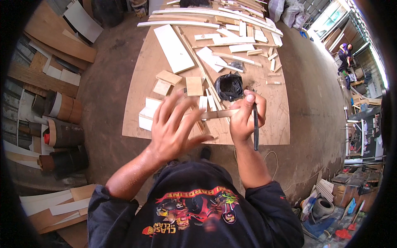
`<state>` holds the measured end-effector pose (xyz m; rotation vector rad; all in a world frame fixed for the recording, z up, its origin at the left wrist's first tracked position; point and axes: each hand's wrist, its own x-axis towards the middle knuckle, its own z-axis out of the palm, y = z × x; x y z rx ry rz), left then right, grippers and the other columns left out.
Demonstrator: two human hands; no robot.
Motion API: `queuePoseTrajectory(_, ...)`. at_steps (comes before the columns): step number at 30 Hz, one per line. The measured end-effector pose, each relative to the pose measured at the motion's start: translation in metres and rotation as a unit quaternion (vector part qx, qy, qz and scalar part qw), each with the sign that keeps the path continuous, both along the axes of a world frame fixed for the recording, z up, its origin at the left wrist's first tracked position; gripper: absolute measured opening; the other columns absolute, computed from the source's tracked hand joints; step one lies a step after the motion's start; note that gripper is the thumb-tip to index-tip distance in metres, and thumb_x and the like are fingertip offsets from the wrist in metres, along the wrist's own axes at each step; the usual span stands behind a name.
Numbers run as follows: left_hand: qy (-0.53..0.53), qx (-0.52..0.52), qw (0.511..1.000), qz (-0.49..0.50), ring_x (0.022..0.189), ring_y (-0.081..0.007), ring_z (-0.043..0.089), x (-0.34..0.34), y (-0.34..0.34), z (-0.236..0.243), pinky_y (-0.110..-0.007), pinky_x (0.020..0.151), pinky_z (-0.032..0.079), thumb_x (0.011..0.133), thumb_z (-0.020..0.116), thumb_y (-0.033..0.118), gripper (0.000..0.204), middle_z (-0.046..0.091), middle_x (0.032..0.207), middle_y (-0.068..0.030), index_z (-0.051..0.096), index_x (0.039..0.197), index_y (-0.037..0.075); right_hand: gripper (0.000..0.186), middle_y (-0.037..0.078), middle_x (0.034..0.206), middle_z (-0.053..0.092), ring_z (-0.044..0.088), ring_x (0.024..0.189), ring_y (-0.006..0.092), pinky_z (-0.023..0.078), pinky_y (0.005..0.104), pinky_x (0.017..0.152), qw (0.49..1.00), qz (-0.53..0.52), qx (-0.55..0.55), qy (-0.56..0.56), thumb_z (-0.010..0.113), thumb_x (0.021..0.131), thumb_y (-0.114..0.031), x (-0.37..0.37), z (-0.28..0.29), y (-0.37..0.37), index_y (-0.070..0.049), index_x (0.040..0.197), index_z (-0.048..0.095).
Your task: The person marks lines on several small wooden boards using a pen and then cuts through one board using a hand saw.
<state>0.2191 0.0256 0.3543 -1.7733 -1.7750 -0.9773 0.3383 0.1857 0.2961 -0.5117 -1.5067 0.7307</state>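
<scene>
One wood strip and one dark tool in right hand; left hand splayed, empty.

Offcuts and a black bag are crowding the plywood sheet beyond both hands, blocking forward reach; bare strips along its left and right edges are leaving passage

Thin wooden strip: pale, narrow, lying roughly level, tilting slightly up toward right, being gripped at right end. Dark slim tool: black, rod-like, pencil or blade, cannot tell which; hanging near-vertical, tip pointing down, running just right of strip's end.
</scene>
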Motion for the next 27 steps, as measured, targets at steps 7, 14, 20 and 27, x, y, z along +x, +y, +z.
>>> queuePoseTrajectory(7, -0.846, 0.025, 0.495, -0.197, 0.128, -0.0259, 0.052, 0.048, 0.003, -0.101, -0.041, 0.108, 0.041, 0.088, 0.025, 0.089, 0.105, 0.046, 0.149, -0.0144, 0.028, 0.154, 0.007, 0.012, 0.01, 0.065, 0.066, 0.067, 0.057, 0.0217, 0.054, 0.0328, 0.056, 0.986, -0.004, 0.164, 0.014, 0.055, 0.102, -0.007, -0.014, -0.015, -0.021, 0.003, 0.103, 0.059)
queuePoseTrajectory(14, -0.902, 0.199, 0.294, -0.245, 0.131, -0.0317, 0.051, 0.042, 0.023, -0.091, -0.048, 0.114, 0.038, 0.079, 0.027, 0.097, 0.114, 0.054, 0.142, -0.0166, 0.038, 0.15, 0.008, 0.028, 0.018, 0.08, 0.067, 0.068, 0.071, 0.0306, 0.058, 0.0436, 0.066, 0.948, 0.217, 0.227, -0.054, 0.044, 0.106, -0.018, -0.003, -0.008, -0.065, 0.007, 0.112, 0.056)
queuePoseTrajectory(20, -0.871, 0.157, 0.4, -0.237, 0.125, -0.0329, 0.056, 0.025, 0.013, -0.063, -0.05, 0.106, 0.047, 0.085, 0.031, 0.091, 0.107, 0.055, 0.14, -0.0196, 0.036, 0.151, 0.006, 0.026, 0.014, 0.083, 0.065, 0.064, 0.066, 0.0168, 0.054, 0.0296, 0.062, 0.912, 0.373, -0.168, -0.04, 0.054, 0.103, -0.017, 0.016, 0.023, -0.075, 0.008, 0.101, 0.063)
queuePoseTrajectory(27, -0.868, 0.127, 0.415, -0.239, 0.116, -0.0256, 0.061, 0.033, 0.014, -0.049, -0.04, 0.094, 0.055, 0.083, 0.021, 0.094, 0.111, 0.059, 0.13, -0.0162, 0.041, 0.146, 0.006, 0.005, 0.011, 0.081, 0.066, 0.065, 0.064, 0.0104, 0.054, 0.0227, 0.056, 0.896, 0.401, -0.157, -0.108, 0.064, 0.092, 0.006, 0.008, 0.026, -0.075, 0.005, 0.096, 0.062)
